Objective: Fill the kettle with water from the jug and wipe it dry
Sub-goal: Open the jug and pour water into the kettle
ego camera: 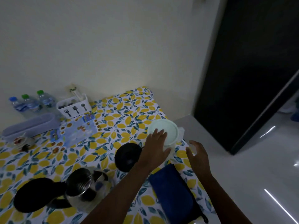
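Left grip (156,147) lies with fingers spread on the pale green round lid and side of the clear plastic jug (165,132), not closed around it, while the right grip (198,153) hovers just right of the jug, fingers apart and holding nothing. Far left on the lemon-print table (113,113) the open steel kettle (79,185) stands with its black lid (32,194) flipped back; its black round base (127,156) sits between kettle and jug. Under the forearms lies a folded dark blue cloth (173,193).

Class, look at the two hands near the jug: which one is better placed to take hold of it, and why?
Probably the left hand: its fingers already lie on the jug, over the lid's near edge. The right hand hovers open beside the jug, apart from it, so it seems better placed to steady than to lift.
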{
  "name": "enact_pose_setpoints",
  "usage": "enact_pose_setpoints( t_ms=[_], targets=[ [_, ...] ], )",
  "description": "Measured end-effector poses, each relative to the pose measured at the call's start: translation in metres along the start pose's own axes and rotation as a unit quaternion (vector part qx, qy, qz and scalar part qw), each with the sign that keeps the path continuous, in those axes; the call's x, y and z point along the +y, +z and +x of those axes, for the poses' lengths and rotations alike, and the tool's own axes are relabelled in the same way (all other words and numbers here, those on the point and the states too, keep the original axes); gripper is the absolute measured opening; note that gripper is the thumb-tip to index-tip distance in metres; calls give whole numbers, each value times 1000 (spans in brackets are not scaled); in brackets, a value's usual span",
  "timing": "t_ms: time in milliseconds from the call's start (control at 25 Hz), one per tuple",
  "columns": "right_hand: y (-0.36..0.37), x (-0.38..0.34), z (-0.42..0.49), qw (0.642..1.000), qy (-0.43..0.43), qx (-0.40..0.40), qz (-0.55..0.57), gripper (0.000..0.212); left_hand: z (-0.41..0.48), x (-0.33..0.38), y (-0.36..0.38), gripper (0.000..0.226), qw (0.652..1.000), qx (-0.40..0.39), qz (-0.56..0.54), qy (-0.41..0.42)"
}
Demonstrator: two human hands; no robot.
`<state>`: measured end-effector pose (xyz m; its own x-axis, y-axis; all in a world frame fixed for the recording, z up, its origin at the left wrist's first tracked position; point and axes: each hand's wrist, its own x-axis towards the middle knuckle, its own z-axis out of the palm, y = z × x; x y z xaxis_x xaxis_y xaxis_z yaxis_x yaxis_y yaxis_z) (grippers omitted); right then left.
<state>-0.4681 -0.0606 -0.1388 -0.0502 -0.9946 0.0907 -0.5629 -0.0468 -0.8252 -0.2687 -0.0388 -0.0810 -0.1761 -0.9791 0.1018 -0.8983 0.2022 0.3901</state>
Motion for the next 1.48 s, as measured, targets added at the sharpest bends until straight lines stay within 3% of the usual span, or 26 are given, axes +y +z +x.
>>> enact_pose_setpoints(
  t_ms=[200,400,600,880,1240,1480],
  targets=[
    [14,2,72,989,78,-82,99,29,48,10,25,108,987,-78,109,-91],
    [31,10,116,976,105,-106,156,21,55,4,41,88,981,-76,137,-110],
    [49,4,136,957,107,-203,177,28,56,5,42,80,983,-56,136,-106],
    [54,6,142,950,68,-216,214,23,56,7,41,81,982,-56,150,-102],
    [59,-3,106,943,155,-114,271,10,32,1,25,78,984,-100,128,-74],
    [47,-32,61,953,86,-130,260,10,-26,8,3,78,990,-58,95,-83]
  ],
)
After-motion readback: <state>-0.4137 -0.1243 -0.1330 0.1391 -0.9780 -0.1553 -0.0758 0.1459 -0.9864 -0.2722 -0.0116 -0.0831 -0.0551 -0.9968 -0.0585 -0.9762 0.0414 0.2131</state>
